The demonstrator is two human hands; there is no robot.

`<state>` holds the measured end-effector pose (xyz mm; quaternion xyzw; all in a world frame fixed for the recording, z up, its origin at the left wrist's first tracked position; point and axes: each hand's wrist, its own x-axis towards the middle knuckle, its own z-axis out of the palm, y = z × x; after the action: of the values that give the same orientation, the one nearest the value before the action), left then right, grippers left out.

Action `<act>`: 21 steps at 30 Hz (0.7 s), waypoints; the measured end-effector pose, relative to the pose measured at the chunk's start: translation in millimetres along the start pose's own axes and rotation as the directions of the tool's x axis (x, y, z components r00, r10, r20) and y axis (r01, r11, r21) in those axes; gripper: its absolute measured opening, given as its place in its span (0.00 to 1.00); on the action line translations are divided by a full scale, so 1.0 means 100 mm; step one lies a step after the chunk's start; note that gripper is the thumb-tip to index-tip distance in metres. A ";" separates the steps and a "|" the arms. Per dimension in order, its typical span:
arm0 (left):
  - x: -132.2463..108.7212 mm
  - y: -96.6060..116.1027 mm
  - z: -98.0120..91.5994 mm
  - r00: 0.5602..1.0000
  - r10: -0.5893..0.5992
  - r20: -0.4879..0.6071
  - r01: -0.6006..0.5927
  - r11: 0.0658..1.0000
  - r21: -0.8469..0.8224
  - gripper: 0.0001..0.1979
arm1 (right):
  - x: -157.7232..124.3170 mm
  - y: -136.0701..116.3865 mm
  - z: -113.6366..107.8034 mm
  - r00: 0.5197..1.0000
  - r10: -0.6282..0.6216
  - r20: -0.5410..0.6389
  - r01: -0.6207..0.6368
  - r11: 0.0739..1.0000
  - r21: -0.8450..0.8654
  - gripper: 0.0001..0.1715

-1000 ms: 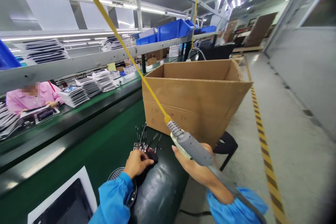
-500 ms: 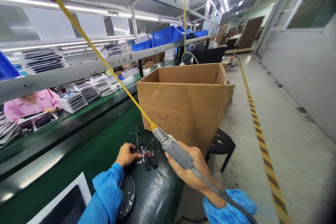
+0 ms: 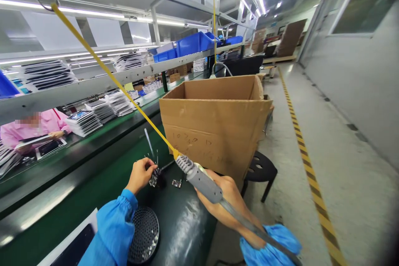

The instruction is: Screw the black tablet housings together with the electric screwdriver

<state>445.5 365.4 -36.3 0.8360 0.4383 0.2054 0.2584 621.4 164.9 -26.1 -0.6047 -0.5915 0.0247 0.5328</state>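
The right hand (image 3: 229, 203) is wrapped around a grey tool handle (image 3: 204, 183), fingers closed on its barrel; the handle is ribbed at its forward end, where a yellow cord (image 3: 109, 75) leaves it and runs taut up and to the left to a hook under the overhead shelf. A grey cable trails back from the handle across the blue sleeve of that arm. The tool sits low in the middle of the view, above the rounded end of the green conveyor bench (image 3: 93, 183). The left hand (image 3: 140, 173) is pinched shut on a small dark part (image 3: 156, 178) with thin metal pins standing up from it, held just above the bench surface; its details are too small to make out. A second small part (image 3: 176, 183) lies on the bench just beside it, between the two hands. Near the left forearm a round perforated black disc (image 3: 144, 236) rests on the bench. Directly behind the tool stands a large open cardboard box (image 3: 215, 122) with handwriting on its near face, close against the bench end. A black stool (image 3: 260, 169) stands on the floor at the box's right. Across the conveyor, stacks of flat printed items (image 3: 84, 118) line the far side, and a person in a pink sleeve (image 3: 18, 131) works there. Blue bins (image 3: 191, 43) sit on the upper shelf.
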 end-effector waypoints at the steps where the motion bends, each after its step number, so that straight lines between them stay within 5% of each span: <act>1: 0.00 0.04 -0.04 1.000 0.015 -0.010 -0.015 1.000 -0.007 0.06 | 0.00 0.01 0.01 1.000 0.000 -0.001 0.000 1.000 -0.008 0.18; 11: -0.05 0.16 -0.07 0.998 0.034 -0.043 -0.034 0.999 -0.004 0.07 | 0.00 0.01 0.02 1.000 0.009 0.001 -0.009 1.000 -0.010 0.15; 21: -0.22 0.23 0.49 0.986 0.093 0.138 -0.103 0.992 0.067 0.09 | 0.02 -0.03 -0.07 1.000 0.021 0.014 -0.022 1.000 0.021 0.10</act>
<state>476.0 323.1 -62.7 0.8775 0.3857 0.1445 0.2458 624.6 161.0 -19.7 -0.6052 -0.5884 0.0408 0.5346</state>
